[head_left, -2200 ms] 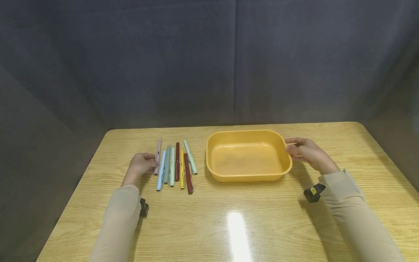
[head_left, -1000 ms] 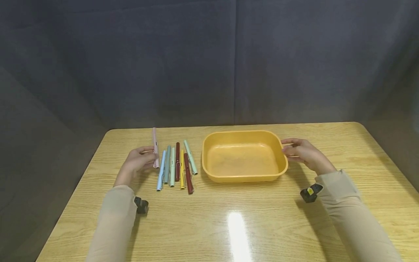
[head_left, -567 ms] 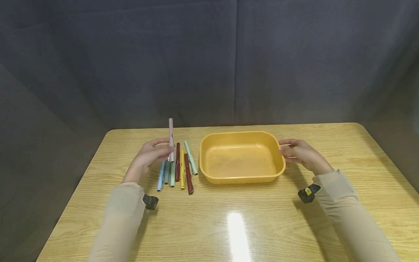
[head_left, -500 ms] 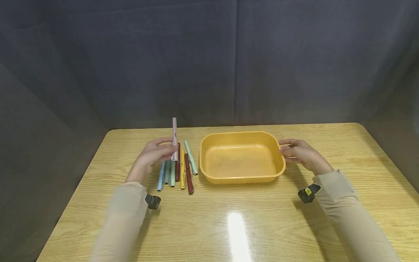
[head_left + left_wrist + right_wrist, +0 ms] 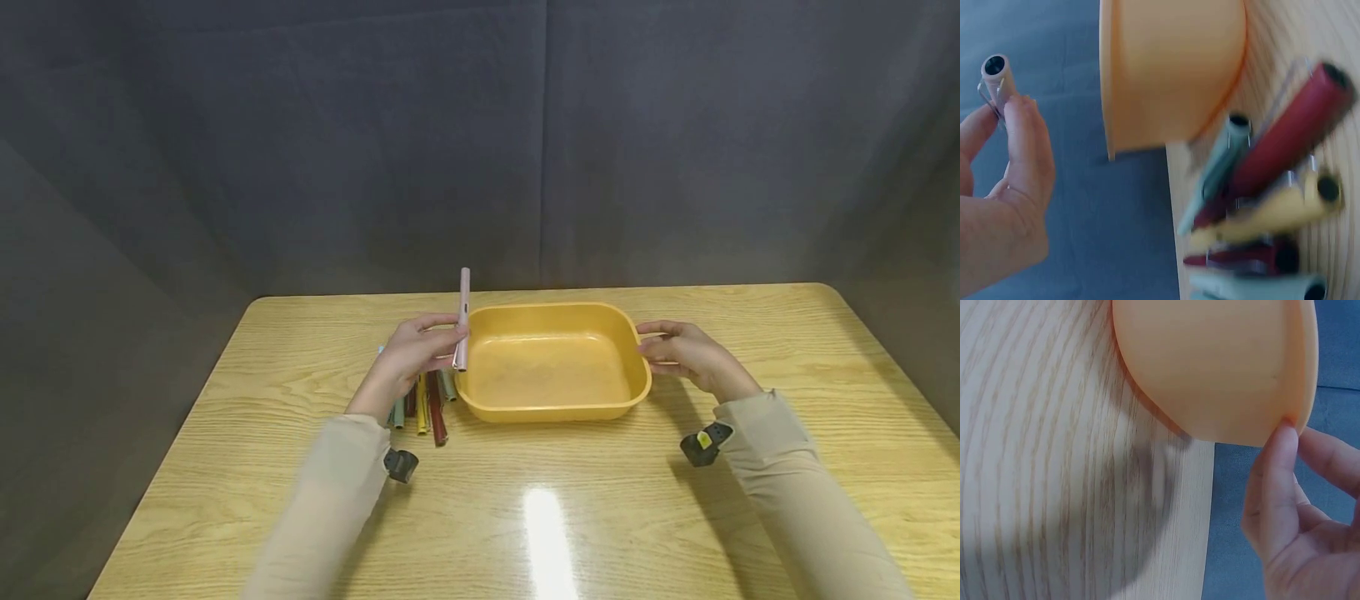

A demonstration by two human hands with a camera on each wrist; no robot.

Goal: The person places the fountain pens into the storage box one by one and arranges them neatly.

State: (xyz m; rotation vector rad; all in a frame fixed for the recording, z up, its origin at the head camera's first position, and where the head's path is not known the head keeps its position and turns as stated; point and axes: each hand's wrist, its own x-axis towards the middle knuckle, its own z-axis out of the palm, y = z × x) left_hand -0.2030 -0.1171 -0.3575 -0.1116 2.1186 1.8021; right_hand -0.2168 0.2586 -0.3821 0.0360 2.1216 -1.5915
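"Dark cloth point(image 5: 390, 150) hangs behind a wooden table point(image 5: 480, 517). What does the head view show?"

"On the table stands a yellow tub point(image 5: 553, 412). The left hand point(image 5: 412, 348) pinches a pale pink pen point(image 5: 463, 310), nearly upright, which overlaps the tub's left rim from this angle."

"And the other pens?"

"They lie just left of the tub, partly covered by that hand: a yellow pen point(image 5: 422, 412), a dark red pen point(image 5: 438, 421) and more. At the opposite end, the right hand point(image 5: 693, 354) grips the tub."

"Left wrist view?"

"Thumb and fingers hold the pink pen by its clip, one round end showing, apart from the tub's wall. The pens on the table look blurred, with green ones beside the red and yellow."

"Right wrist view?"

"Fingertips grasp the tub's end at its rim. How far they reach inside, I can't tell."
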